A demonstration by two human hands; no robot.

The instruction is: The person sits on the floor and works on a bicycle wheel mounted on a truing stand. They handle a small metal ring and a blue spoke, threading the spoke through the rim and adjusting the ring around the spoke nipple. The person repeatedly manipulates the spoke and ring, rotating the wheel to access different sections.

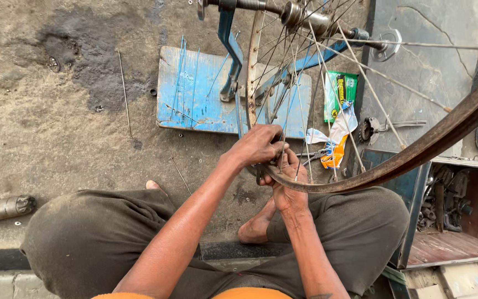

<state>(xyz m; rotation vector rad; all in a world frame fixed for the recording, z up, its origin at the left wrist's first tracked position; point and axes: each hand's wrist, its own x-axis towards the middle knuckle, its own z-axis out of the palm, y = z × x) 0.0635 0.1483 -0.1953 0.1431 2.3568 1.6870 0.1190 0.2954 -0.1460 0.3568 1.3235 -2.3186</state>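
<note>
A rusty bicycle wheel rim (416, 155) with thin spokes (372, 88) stands upright in a blue truing stand (229, 50), its hub (305, 16) at the top. My left hand (255, 147) grips the near part of the rim from above, fingers curled over it. Under the rim, my right hand (289, 182) pinches at a spoke end. I cannot tell whether a small tool is in its fingers.
The stand's blue wooden base (195, 94) lies on oily concrete with loose spokes (124, 88) around it. A green packet (339, 91), crumpled wrappers (333, 147), a metal cylinder (1, 207) and an open toolbox (449, 221) at right surround my bare foot (255, 224).
</note>
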